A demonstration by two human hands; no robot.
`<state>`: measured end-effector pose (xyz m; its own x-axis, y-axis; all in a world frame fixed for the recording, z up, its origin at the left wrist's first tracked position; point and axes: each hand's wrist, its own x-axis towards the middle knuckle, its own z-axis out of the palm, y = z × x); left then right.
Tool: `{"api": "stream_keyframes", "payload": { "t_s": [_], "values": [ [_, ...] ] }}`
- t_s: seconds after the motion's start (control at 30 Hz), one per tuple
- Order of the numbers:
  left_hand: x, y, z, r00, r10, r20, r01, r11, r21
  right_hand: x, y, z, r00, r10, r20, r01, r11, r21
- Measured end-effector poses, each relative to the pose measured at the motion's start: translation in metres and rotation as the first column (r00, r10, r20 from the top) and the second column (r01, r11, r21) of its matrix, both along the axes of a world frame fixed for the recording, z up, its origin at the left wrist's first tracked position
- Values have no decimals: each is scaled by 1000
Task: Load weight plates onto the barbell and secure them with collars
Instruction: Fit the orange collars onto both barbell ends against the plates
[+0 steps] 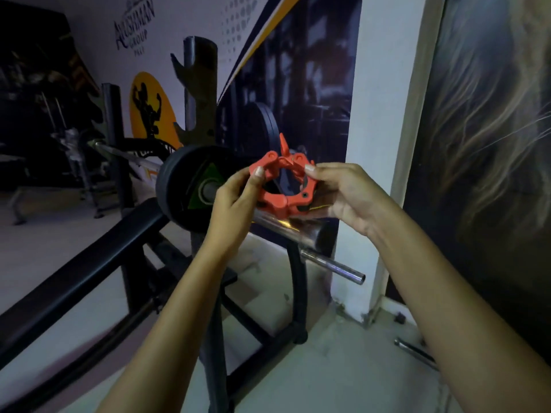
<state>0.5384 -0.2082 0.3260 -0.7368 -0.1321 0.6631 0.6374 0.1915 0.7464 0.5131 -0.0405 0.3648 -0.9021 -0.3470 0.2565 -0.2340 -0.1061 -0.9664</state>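
A red-orange clamp collar (283,186) is held up between both hands, above the chrome barbell sleeve (286,231) and off the bar. My left hand (235,201) pinches its left side with the thumb on the rim. My right hand (343,195) pinches its right side. The collar's lever stands up at the top. A black weight plate (185,186) with a green triangle mark sits on the sleeve just left of my hands. The barbell shaft (128,156) runs away to the left on the rack.
A black bench-press frame (89,263) slants across the lower left. A plate-storage post (198,84) stands behind, with another dark plate (268,126) hung near it. A thinner steel peg (334,266) sticks out below the sleeve. A white pillar (378,114) stands close on the right.
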Motion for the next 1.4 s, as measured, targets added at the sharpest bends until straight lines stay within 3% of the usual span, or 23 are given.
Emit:
{"api": "stream_keyframes", "payload": {
  "t_s": [0.17,0.37,0.7,0.87,0.97,1.2,1.4],
  "values": [
    [34,61,-23,997,29,-75,-23,996,83,16,56,-24,993,99,71,-99,995,1],
    [43,87,-60,930,337,-145,-350,934,-73,18,75,-60,970,209,126,-193,972,-132],
    [13,81,-78,900,422,-106,-435,887,-157,-25,60,-81,965,200,172,-158,960,-231],
    [1,61,-79,881,468,-71,-473,871,-130,-44,41,-78,978,163,128,-142,977,-156],
    [-18,40,-75,865,500,-42,-501,860,-94,-67,20,-68,990,127,66,-125,992,-33],
    [-67,-23,-63,818,576,-5,-567,804,-176,-114,-43,-61,991,122,-63,-114,986,121],
    [-106,-65,-62,767,641,18,-630,759,-164,-161,-98,-64,991,132,-23,-130,988,83]
  ]
}}
